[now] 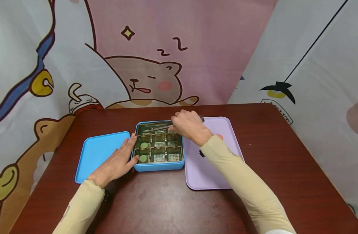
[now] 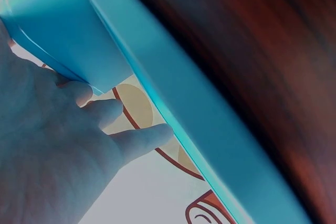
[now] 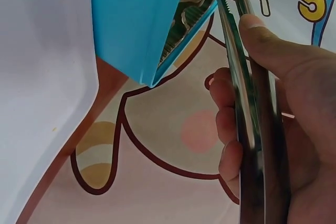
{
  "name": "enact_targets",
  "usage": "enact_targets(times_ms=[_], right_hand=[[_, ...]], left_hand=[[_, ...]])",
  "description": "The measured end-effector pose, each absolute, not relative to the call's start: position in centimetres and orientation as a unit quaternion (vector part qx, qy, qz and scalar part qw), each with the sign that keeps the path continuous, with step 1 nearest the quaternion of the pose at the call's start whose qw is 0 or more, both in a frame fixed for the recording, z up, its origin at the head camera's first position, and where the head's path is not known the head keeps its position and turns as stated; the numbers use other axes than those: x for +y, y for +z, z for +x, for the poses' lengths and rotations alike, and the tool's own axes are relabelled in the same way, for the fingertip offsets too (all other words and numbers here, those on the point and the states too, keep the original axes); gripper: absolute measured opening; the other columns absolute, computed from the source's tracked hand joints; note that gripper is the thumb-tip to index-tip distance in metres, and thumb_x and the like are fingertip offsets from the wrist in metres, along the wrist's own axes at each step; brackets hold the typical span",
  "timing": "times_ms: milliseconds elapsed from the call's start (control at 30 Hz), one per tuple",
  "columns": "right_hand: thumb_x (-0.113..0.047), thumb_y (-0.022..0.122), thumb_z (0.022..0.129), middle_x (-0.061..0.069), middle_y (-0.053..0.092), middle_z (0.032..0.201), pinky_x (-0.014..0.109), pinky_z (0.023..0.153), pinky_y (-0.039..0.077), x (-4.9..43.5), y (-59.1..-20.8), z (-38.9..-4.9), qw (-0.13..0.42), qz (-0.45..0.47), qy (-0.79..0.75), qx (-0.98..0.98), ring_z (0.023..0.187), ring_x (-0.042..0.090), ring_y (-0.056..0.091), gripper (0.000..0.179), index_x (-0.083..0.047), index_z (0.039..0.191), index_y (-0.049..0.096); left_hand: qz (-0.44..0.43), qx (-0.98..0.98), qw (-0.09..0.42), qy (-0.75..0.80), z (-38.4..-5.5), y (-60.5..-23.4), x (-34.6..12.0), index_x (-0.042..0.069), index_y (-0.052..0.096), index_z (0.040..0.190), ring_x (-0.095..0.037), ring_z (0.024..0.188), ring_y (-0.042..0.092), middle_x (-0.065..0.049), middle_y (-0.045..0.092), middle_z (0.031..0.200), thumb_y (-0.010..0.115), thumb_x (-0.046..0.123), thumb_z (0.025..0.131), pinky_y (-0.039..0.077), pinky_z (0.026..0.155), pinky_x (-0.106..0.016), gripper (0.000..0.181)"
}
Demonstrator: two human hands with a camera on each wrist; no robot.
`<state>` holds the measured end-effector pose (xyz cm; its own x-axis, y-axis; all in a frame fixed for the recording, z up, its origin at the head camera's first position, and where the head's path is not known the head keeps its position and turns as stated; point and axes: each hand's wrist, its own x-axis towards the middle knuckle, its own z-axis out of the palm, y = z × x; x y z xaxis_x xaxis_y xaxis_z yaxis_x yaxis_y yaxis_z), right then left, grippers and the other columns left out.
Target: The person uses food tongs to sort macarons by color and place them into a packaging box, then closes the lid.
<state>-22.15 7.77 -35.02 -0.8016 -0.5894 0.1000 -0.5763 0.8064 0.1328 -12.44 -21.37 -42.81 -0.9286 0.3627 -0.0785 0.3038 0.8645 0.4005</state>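
A blue box [image 1: 159, 167] stands mid-table, its gold plastic insert [image 1: 158, 141] divided into several compartments. Two round green pieces [image 1: 144, 145] lie in the left column, in the middle and front compartments. My right hand [image 1: 190, 126] grips metal tongs [image 3: 252, 114], thumb on one arm and fingers round the other. The tongs' tips reach into the back left compartment, by a pale green bit that is too small to make out. With fingers extended, my left hand [image 1: 116, 162] rests against the left side of the box.
To the left lies a blue lid [image 1: 101, 151], partly under my left hand. A lilac tray [image 1: 202, 177] sits right of the box, bearing an orange-pink piece [image 1: 220, 137] and something yellow [image 1: 239, 158], mostly hidden by my right forearm. Behind the table hangs a cartoon-printed cloth [image 1: 211, 48].
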Motion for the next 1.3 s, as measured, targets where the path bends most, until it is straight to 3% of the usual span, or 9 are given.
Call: enact_targets(times_ms=[200, 467, 667, 900, 1000, 1167, 1300], right_hand=[[-0.053, 0.070, 0.096, -0.001, 0.065, 0.084, 0.040, 0.058, 0.053, 8.9, -35.0, -21.6, 0.087, 0.310, -0.027, -0.947, 0.081, 0.023, 0.063, 0.036, -0.017, 0.088, 0.074], [-0.053, 0.069, 0.096, 0.002, 0.070, 0.090, 0.043, 0.057, 0.056, 12.0, -34.3, -20.3, 0.139, 0.310, 0.025, -0.940, 0.088, 0.025, 0.068, 0.043, -0.013, 0.107, 0.078], [-0.051, 0.068, 0.098, 0.003, 0.070, 0.096, 0.041, 0.055, 0.054, 14.7, -33.9, -18.8, 0.157, 0.317, 0.081, -0.932, 0.079, 0.021, 0.068, 0.047, -0.008, 0.116, 0.073], [-0.051, 0.065, 0.100, 0.001, 0.065, 0.105, 0.037, 0.051, 0.051, 17.5, -33.9, -16.8, 0.138, 0.286, 0.096, -0.943, 0.069, 0.017, 0.061, 0.049, -0.010, 0.126, 0.067], [-0.049, 0.065, 0.101, -0.004, 0.065, 0.094, 0.036, 0.050, 0.049, 18.5, -34.2, -16.1, 0.118, 0.266, 0.114, -0.950, 0.066, 0.014, 0.059, 0.044, -0.010, 0.121, 0.065], [-0.048, 0.066, 0.101, -0.008, 0.062, 0.076, 0.036, 0.053, 0.048, 20.1, -34.8, -15.2, 0.096, 0.219, 0.159, -0.958, 0.060, 0.010, 0.056, 0.035, -0.014, 0.109, 0.063], [-0.051, 0.066, 0.100, 0.000, 0.066, 0.086, 0.040, 0.055, 0.051, 21.6, -35.4, -14.4, 0.104, 0.194, 0.165, -0.961, 0.063, 0.017, 0.058, 0.042, -0.012, 0.116, 0.066]], left_hand=[[0.175, 0.962, 0.076, 0.196, -12.5, -42.9, -21.2, 0.008, 0.007, 0.167, -0.038, 0.158, 0.010, -0.010, 0.003, 0.174, 0.050, 0.039, 0.108, 0.023, 0.115, -0.073, 0.079], [0.175, 0.962, 0.076, 0.197, -12.5, -42.9, -21.2, 0.008, 0.007, 0.167, -0.039, 0.158, 0.010, -0.012, 0.005, 0.174, 0.050, 0.039, 0.108, 0.023, 0.115, -0.074, 0.080], [0.175, 0.961, 0.076, 0.199, -12.4, -42.9, -21.3, 0.007, 0.008, 0.167, -0.039, 0.158, 0.010, -0.012, 0.004, 0.174, 0.047, 0.041, 0.109, 0.023, 0.114, -0.074, 0.078], [0.170, 0.959, 0.078, 0.211, -12.2, -42.8, -21.5, 0.005, 0.010, 0.167, -0.040, 0.158, 0.003, -0.011, -0.003, 0.174, 0.043, 0.049, 0.110, 0.017, 0.115, -0.075, 0.079], [0.164, 0.960, 0.076, 0.213, -12.3, -42.7, -21.3, 0.003, 0.011, 0.166, -0.039, 0.158, 0.001, -0.009, -0.008, 0.174, 0.040, 0.055, 0.109, 0.014, 0.117, -0.073, 0.082], [0.159, 0.963, 0.061, 0.210, -12.3, -42.8, -20.9, 0.000, 0.014, 0.165, -0.039, 0.158, 0.007, -0.014, -0.001, 0.174, 0.037, 0.060, 0.108, 0.015, 0.118, -0.071, 0.086], [0.156, 0.965, 0.053, 0.205, -12.4, -42.9, -20.7, -0.001, 0.014, 0.165, -0.040, 0.158, 0.010, -0.017, 0.004, 0.173, 0.040, 0.060, 0.108, 0.014, 0.118, -0.071, 0.087]])
